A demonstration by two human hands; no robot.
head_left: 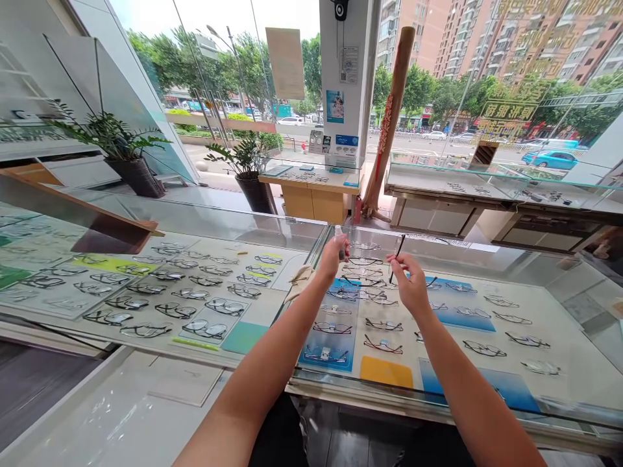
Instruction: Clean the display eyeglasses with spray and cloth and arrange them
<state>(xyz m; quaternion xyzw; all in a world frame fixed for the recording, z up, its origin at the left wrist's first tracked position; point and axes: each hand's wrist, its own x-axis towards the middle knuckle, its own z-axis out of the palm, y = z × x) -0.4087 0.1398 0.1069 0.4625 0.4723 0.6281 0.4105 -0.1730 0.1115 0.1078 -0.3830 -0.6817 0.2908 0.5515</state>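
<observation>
My left hand (332, 257) is closed round a small white spray bottle (339, 237), held upright above the glass counter (272, 227). A pale cloth (298, 280) hangs down beside my left wrist. My right hand (410, 280) pinches a pair of glasses (398, 250) with thin dark temples, lifted a little above the case. The two hands are close together, the bottle's top pointing toward the glasses.
Under the glass lie several rows of spectacle frames (214, 305) on white, blue and green mats. Potted plants (127, 150) stand behind the left case. More display counters (491, 188), a white pillar (346, 78) and a tall wooden post (389, 123) stand by the windows.
</observation>
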